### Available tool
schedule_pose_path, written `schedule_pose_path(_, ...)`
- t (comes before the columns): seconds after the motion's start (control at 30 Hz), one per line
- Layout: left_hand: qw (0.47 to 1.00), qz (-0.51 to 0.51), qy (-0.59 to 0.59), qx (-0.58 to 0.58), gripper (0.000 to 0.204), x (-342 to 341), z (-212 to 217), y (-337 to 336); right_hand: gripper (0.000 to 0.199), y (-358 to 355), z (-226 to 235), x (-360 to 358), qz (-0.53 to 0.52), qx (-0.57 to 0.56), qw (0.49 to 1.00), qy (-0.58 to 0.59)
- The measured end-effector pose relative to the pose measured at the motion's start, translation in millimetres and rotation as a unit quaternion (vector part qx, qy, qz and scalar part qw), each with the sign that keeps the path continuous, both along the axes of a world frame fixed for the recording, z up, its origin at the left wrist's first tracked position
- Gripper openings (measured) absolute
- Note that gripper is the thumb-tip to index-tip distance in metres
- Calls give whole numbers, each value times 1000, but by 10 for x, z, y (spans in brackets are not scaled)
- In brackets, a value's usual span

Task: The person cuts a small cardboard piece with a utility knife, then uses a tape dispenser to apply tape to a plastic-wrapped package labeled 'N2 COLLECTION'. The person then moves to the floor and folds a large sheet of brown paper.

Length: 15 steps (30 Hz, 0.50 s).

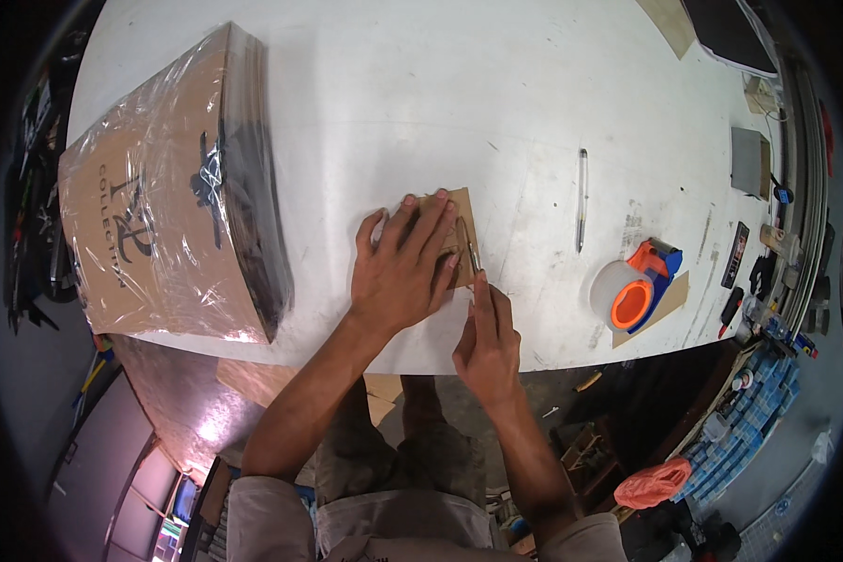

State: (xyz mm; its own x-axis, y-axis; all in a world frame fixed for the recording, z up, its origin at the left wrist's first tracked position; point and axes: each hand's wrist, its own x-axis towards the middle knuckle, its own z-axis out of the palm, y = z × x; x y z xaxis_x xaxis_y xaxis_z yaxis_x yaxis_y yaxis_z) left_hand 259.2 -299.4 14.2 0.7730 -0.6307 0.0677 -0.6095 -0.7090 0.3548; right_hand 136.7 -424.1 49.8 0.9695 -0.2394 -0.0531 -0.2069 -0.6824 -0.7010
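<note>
A small piece of brown cardboard lies on the white table near its front edge. My left hand presses down on it, palm down with the fingers stretched out and a little apart. The fingers cover much of the cardboard, and some dark marks show on it between them. My right hand grips a slim knife with a metal blade, its handle mostly hidden in the fingers. The blade rests along the right part of the cardboard, close beside my left fingertips.
A plastic-wrapped stack of brown cardboard stands on the table at left. To the right lie a pen, an orange and blue tape dispenser on a cardboard scrap, and a black-and-red marker. A red plastic bag sits below right.
</note>
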Motion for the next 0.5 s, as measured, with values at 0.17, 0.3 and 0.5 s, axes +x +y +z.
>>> schedule_pose_path(0.17, 1000, -3, -3, 2, 60, 3, -3, 21, 63, 22, 10, -22, -9, 14, 1000, -1)
schedule_pose_path(0.3, 1000, -5, 8, 5, 61, -19, 9, 24, 62, 40, 29, -132, -6, -12, 1000, 2)
schedule_pose_path(0.5, 1000, -5, 0, 17, 62, -61, 24, 32, 60, 46, 73, -250, -20, 9, 1000, 16)
